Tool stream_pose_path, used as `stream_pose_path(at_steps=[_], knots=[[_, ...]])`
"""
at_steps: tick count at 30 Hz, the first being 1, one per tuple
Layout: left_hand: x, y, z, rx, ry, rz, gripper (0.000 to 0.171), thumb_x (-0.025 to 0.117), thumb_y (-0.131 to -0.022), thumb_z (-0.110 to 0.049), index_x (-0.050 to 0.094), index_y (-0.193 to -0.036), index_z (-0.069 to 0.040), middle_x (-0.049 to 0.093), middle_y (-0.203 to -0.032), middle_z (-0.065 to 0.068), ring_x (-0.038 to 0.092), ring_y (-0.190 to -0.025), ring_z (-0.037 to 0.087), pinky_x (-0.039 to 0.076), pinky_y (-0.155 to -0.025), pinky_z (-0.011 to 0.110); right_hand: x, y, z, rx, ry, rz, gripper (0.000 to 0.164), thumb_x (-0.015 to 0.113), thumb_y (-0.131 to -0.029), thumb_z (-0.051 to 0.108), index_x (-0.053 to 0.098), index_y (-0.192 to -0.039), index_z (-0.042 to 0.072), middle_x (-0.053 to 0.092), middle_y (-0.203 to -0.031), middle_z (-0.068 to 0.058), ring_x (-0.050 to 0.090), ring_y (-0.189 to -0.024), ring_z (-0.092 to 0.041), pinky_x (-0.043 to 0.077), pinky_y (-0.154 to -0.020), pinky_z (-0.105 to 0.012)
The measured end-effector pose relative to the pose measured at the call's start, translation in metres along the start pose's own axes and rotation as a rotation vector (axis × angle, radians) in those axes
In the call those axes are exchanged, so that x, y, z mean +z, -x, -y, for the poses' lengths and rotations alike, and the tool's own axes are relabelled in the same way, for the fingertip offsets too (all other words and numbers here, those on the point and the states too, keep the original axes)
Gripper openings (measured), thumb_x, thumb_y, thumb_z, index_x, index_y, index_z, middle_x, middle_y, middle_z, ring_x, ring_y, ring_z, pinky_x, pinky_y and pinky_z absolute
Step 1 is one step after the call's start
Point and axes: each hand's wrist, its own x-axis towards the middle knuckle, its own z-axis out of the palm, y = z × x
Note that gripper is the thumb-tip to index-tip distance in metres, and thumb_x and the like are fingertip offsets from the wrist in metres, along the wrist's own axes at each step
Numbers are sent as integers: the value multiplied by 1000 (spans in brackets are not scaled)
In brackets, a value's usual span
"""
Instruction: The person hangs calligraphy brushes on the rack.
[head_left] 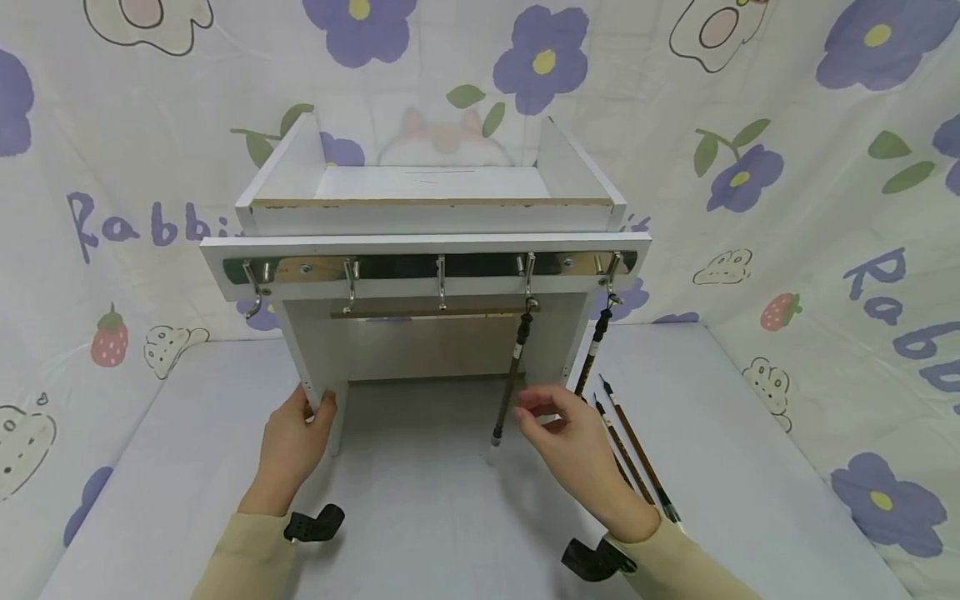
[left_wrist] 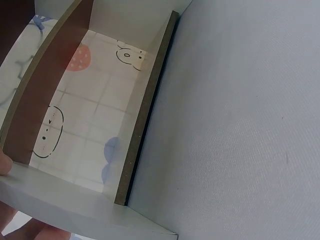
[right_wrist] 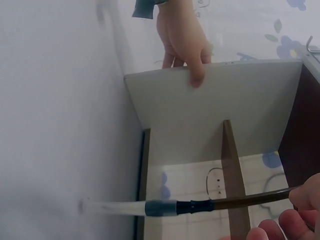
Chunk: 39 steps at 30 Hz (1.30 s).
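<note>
In my head view, the right hand (head_left: pixel 573 443) bends its fingers beside a slender dark-brown brush (head_left: pixel 512 375) hanging from a silver metal hook (head_left: pixel 529 277); whether they pinch it, I cannot tell. The left hand (head_left: pixel 294 447) grips the white, box-topped stand (head_left: pixel 431 220) by its side. Behind: purple-flowered white cloth (head_left: pixel 810 225).

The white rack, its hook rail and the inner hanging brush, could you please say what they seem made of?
White rack: probably painted or laminated board; brown edges show.
Hook rail: apparently polished metal, with mirror-like reflections.
Inner hanging brush: smooth brown handle, perhaps wood or bamboo.
</note>
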Motion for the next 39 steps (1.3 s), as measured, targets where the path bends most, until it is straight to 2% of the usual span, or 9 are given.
stream_pose_path(at_steps=[7, 11, 15, 18, 25, 31, 39], knots=[[-1, 0, 0, -9, 2, 10, 54, 40, -102, -41, 44, -141, -4, 56, -130, 25, 60, -111, 42, 52, -80, 56, -8, 3, 4, -13, -13, 10, 19, 73, -87, 14, 68, -105, 21, 67, -99, 8, 64, -88, -8, 54, -67, -28], [-2, 1, 0, -14, 2, 15, 55, 39, -102, -42, 44, -142, -4, 56, -130, 25, 60, -111, 42, 51, -81, 56, -15, 7, 8, -15, -2, 11, 21, 74, -86, 8, 68, -104, 15, 67, -96, 6, 63, -84, -11, 53, -65, -28], [-3, 1, 0, -12, -1, 9, 55, 39, -102, -41, 44, -142, -4, 56, -131, 25, 59, -112, 42, 51, -81, 56, -26, 12, 27, -28, 23, -3, 22, 73, -84, 1, 67, -104, 7, 68, -95, -1, 64, -83, -15, 53, -64, -28], [-3, 0, 0, -10, -4, 5, 54, 39, -102, -41, 44, -141, -4, 55, -131, 25, 59, -112, 42, 51, -81, 56, -34, 16, 35, -36, 46, -7, 22, 73, -84, 0, 67, -104, 7, 68, -95, -3, 64, -82, -15, 53, -65, -28], [-2, 0, -1, -18, 8, 18, 55, 39, -102, -42, 42, -143, -5, 54, -133, 25, 58, -113, 43, 51, -81, 56, -47, 27, -6, 25, 112, 7, 25, 77, -82, 7, 66, -104, 14, 67, -94, 1, 62, -80, -11, 53, -65, -26], [-1, 0, 0, -13, 13, 18, 55, 39, -102, -42, 43, -143, -5, 54, -132, 25, 59, -112, 43, 52, -80, 56, -63, 36, -32, 75, 126, -23, 26, 79, -83, 19, 67, -105, 17, 67, -92, 5, 63, -79, -10, 52, -66, -24], [0, 0, 1, -2, 13, 9, 55, 40, -102, -42, 44, -142, -5, 55, -131, 25, 60, -110, 43, 52, -79, 56, -77, 42, -65, 137, 156, -59, 24, 76, -85, 23, 67, -105, 14, 68, -90, 4, 64, -77, -10, 52, -66, -21]])
